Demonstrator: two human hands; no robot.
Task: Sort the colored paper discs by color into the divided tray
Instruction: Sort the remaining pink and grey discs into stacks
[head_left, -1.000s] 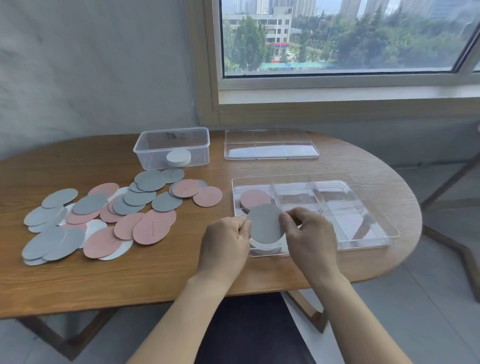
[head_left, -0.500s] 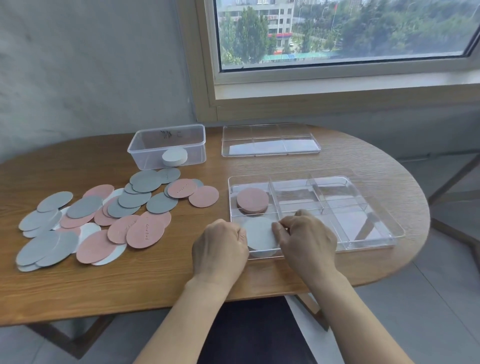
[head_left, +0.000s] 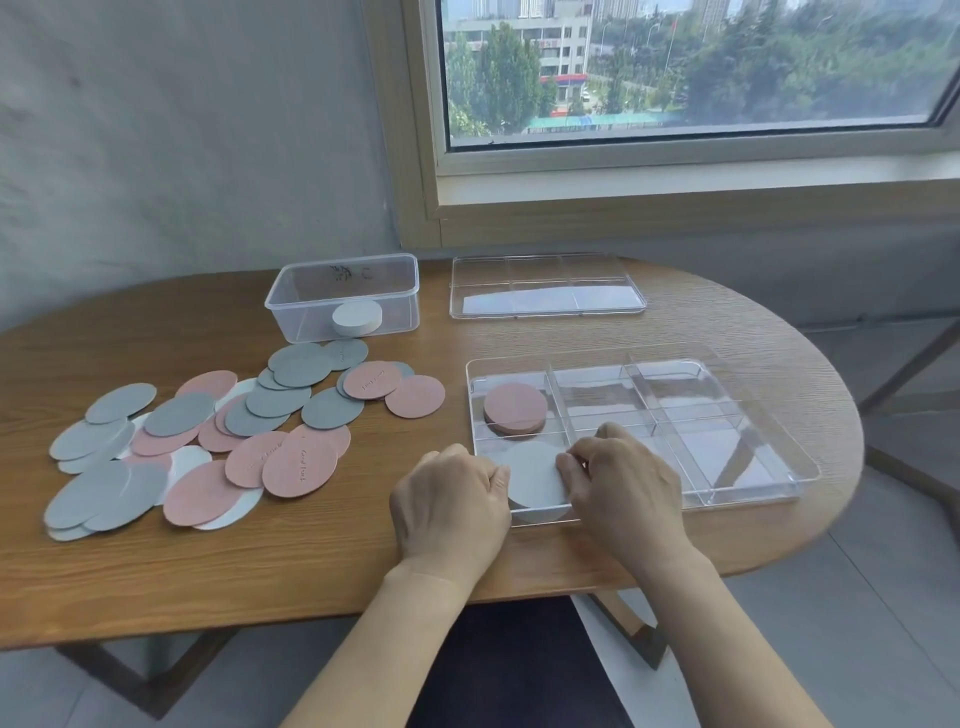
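A clear divided tray (head_left: 754, 498) lies on the right of the wooden table. A small stack of pink discs (head_left: 515, 408) fills its far-left compartment. In the near-left compartment a pale grey disc (head_left: 535, 479) lies flat on a low stack. My left hand (head_left: 449, 506) pinches its left edge with curled fingers, and my right hand (head_left: 623, 488) pinches its right edge. The other compartments hold nothing. Several loose pink, grey and white discs (head_left: 208, 441) overlap in a spread on the left of the table.
A clear plastic tub (head_left: 311, 283) with a stack of white discs (head_left: 357, 318) stands at the back, just behind the loose discs. The tray's clear lid (head_left: 545, 288) lies behind the tray. The table's rounded edge runs close to the tray's right side.
The grey disc was held tilted up above the near-left compartment by both hands. It has come down and now lies flat on the stack there, fingers still on its edges.
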